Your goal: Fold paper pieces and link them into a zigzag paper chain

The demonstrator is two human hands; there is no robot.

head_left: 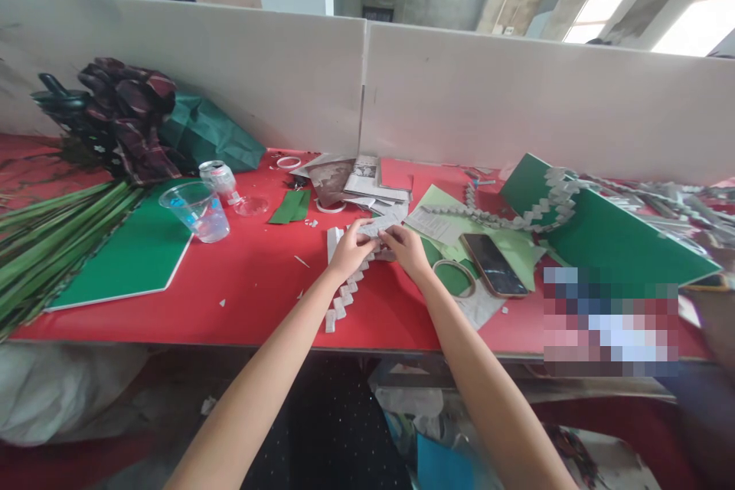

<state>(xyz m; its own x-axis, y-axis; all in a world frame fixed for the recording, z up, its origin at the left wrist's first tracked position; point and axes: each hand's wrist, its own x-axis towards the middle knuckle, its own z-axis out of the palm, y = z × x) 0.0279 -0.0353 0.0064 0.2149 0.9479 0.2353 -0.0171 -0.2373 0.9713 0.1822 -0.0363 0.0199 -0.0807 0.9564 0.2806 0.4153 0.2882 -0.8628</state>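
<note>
Over the middle of the red table, my left hand (352, 251) pinches the upper end of a zigzag folded paper chain (346, 292), whose grey-white links trail down toward the front edge. My right hand (405, 249) is closed close beside it, its fingertips gripping the same end. Greyish paper (376, 227) shows just beyond the fingers; exactly how it joins the chain is hidden. A white folded strip (334, 243) lies left of my left hand. Right of my right hand are a roll of tape (472, 283) and a dark smartphone (494, 266).
Another zigzag chain (534, 220) drapes over a green board (625, 237) at right. Paper sheets (367, 184) lie behind my hands. To the left are a plastic cup (198, 214), a can (221, 182), long green leaves (69, 245) and another green board (143, 260). A white partition (517, 99) closes off the back.
</note>
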